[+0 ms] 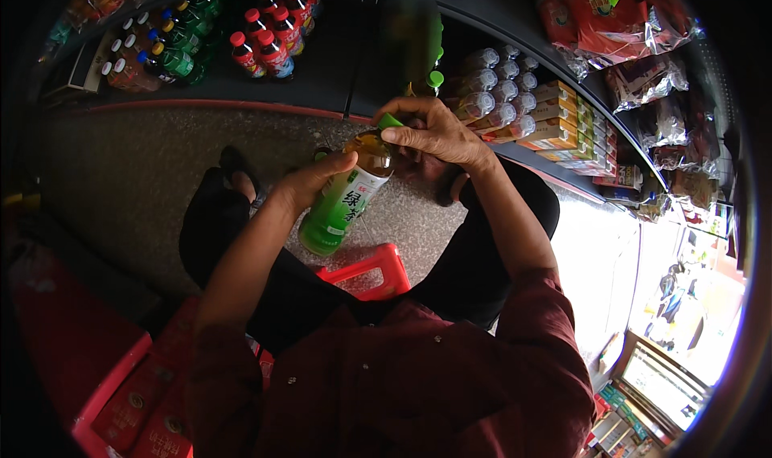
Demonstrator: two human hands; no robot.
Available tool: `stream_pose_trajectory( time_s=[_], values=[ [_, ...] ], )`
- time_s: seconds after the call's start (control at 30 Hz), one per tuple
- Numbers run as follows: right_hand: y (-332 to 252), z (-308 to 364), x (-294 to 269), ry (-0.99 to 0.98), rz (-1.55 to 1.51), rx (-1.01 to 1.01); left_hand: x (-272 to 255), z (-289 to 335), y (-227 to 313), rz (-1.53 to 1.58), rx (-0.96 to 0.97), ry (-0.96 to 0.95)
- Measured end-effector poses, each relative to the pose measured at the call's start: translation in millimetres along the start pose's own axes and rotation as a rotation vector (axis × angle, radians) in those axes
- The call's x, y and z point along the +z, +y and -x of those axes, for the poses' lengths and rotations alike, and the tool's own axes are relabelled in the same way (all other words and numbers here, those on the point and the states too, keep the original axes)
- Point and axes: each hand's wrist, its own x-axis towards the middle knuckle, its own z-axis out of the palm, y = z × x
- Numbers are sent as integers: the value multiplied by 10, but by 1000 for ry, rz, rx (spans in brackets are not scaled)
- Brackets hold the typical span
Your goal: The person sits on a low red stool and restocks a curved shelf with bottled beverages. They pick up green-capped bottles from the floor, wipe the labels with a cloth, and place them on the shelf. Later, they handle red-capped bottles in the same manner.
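Note:
In front of me, above the floor, I hold a plastic drink bottle [342, 205] with a green and white label and amber liquid near its neck. It tilts, with its top away from me and to the right. My left hand [310, 180] is closed around its side, the thumb lying along the shoulder. At the top, my right hand [434, 132] pinches the green cap [389, 122] between thumb and fingers. Whether the cap is still on the neck is hidden by those fingers.
Beyond my hands, a low shelf holds red-capped bottles [273, 36], green bottles [178, 60], a green-capped bottle [435, 79], clear-lidded cups [490, 96] and stacked cartons [555, 120]. A red plastic stool [390, 269] stands between my legs. Red boxes [133, 406] lie at the lower left.

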Motion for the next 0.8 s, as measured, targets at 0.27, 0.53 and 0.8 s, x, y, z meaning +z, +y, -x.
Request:
stream_pose_trajectory(
  time_s=[0.27,0.53,0.8],
  values=[
    [-12,34,84,100,181,-57,-127,-73,226,-375,112,88],
    [249,-483,89,464,898,-90,-167,-20,282,-647,415,802],
    [683,-1393,-635,543,1120,201,-44,116,442,-805,414,778]
  ],
)
